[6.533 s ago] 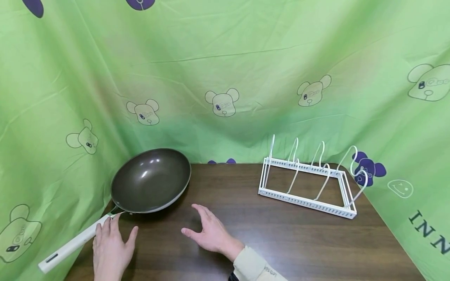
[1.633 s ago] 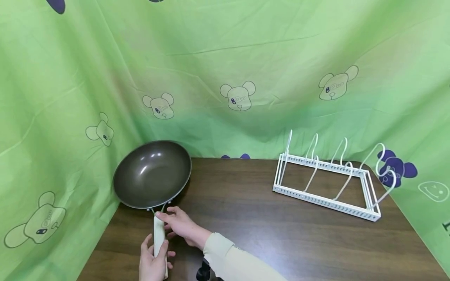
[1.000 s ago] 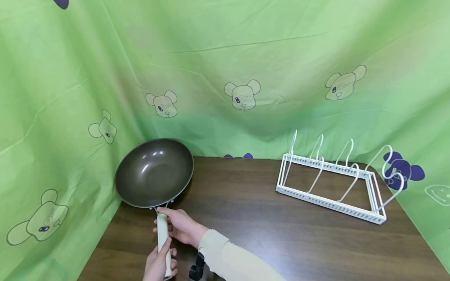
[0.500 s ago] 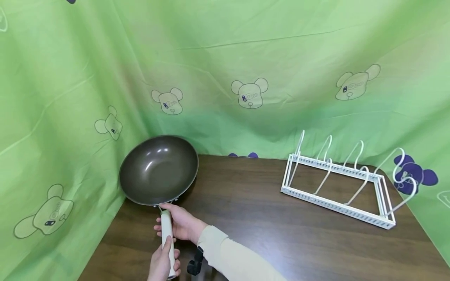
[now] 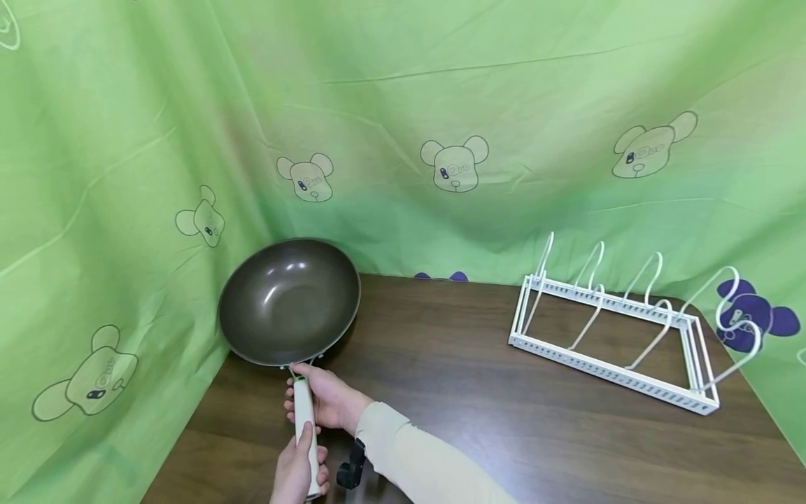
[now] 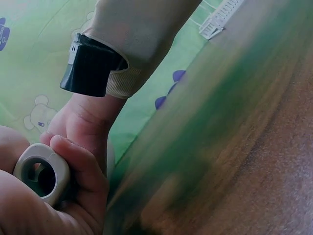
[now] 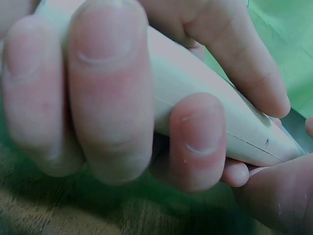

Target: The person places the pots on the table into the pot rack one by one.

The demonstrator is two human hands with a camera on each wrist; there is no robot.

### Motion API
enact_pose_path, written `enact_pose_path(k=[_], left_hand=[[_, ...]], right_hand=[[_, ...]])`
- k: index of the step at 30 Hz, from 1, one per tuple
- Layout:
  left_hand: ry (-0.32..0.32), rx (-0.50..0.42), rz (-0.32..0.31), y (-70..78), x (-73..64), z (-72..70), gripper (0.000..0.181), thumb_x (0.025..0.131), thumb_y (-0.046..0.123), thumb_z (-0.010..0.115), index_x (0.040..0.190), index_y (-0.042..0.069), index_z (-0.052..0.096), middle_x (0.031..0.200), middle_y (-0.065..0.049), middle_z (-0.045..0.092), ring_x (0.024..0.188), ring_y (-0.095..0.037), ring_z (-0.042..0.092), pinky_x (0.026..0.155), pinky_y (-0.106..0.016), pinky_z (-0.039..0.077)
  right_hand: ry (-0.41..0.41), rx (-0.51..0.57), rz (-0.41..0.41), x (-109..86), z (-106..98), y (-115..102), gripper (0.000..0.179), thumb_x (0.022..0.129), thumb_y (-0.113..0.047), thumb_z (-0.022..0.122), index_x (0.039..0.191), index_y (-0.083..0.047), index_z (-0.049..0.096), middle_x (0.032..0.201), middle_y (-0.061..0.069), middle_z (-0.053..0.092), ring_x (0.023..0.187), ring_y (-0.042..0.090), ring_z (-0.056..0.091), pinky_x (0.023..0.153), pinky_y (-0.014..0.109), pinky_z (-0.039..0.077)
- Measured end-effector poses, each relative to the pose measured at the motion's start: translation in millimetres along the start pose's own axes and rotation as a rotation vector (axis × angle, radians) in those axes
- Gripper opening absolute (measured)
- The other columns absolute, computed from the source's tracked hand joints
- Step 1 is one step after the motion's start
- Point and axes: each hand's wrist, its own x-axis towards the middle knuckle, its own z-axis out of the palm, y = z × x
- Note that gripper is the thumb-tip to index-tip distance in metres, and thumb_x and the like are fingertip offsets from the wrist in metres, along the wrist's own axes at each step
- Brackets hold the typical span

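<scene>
A deep dark frying pan (image 5: 290,301) with a pale handle (image 5: 303,402) is at the left of the head view, near the cloth, its handle pointing toward me. My left hand (image 5: 293,469) grips the handle's lower end, thumb on top. Farther up, by the pan's rim, my right hand (image 5: 332,397) holds the handle, with fingertips showing past its left side. The left wrist view shows the hollow handle end (image 6: 61,171) inside the left hand. In the right wrist view, fingers curl close around the handle (image 7: 195,81). Whether the pan touches the table cannot be told.
A white wire rack (image 5: 604,374) with upright loops stands on the brown wooden table (image 5: 453,392) at the right. Green patterned cloth (image 5: 378,140) hangs behind and at both sides. A black device (image 5: 351,467) sits by the right wrist.
Earlier, both hands were off the handle, which pointed to the lower left. It has since swung round toward me, with both hands gripping it. Lately the view has shifted left.
</scene>
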Motion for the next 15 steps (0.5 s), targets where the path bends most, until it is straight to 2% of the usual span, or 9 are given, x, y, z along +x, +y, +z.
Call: enact_pose_path(k=[9, 15], left_hand=[[-0.008, 0.005, -0.018, -2.1, -1.7, 1.3, 0.056, 0.109, 0.049, 0.024, 0.123, -0.003, 0.039, 0.067, 0.004, 0.049, 0.045, -0.009, 0.045, 0.042, -0.023, 0.043], [-0.04, 0.005, -0.006, -2.9, 2.3, -4.3, 0.052, 0.11, 0.046, 0.025, 0.12, -0.003, 0.043, 0.071, 0.003, 0.051, 0.048, -0.011, 0.05, 0.044, -0.026, 0.047]], right_hand=[[0.029, -0.023, -0.067, 0.7, -3, 10, 0.023, 0.106, -0.03, 0.049, 0.095, -0.012, 0.056, 0.076, -0.002, 0.055, 0.064, 0.011, 0.057, 0.058, 0.023, 0.053], [0.026, -0.043, -0.104, 1.3, -4, 12, 0.024, 0.107, -0.03, 0.049, 0.101, -0.008, 0.057, 0.078, -0.001, 0.055, 0.062, 0.011, 0.054, 0.057, 0.023, 0.052]])
